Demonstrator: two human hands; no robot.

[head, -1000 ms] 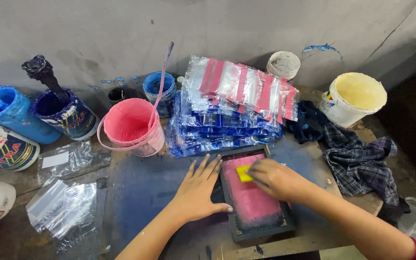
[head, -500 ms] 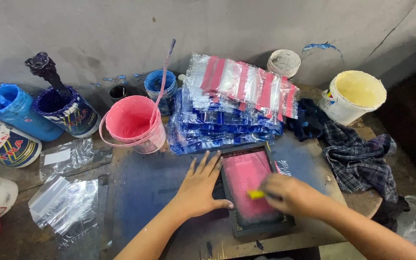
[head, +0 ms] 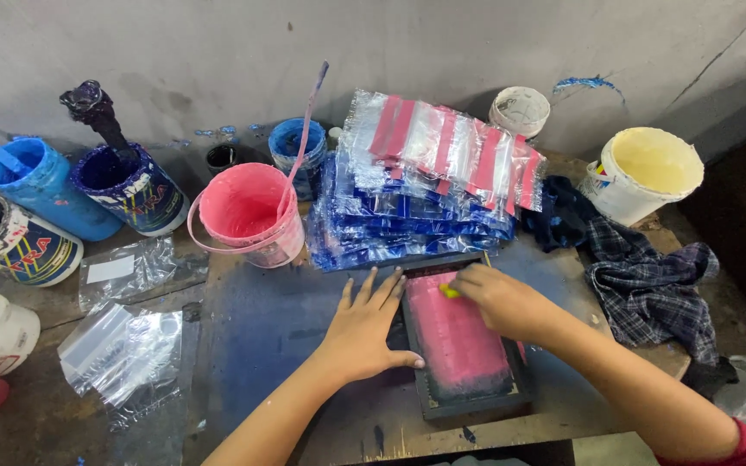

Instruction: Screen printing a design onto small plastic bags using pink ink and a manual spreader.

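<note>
Pink bucket point(head: 248, 216) holds pink ink and a stick; right hand point(head: 502, 302), fingers clamped on a mostly hidden yellow squeegee point(head: 449, 292); left hand point(head: 363, 332) spread flat beside the frame point(head: 464, 345).

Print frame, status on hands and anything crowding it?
Left hand flat, bracing frame. Right hand grips yellow scraper at pink screen's top. Bag stack close behind frame.

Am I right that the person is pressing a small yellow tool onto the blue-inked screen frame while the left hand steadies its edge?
Not quite: in the head view the ink on the screen frame is pink, not blue. The right hand does press the small yellow tool there, and the left hand steadies its edge.
</note>
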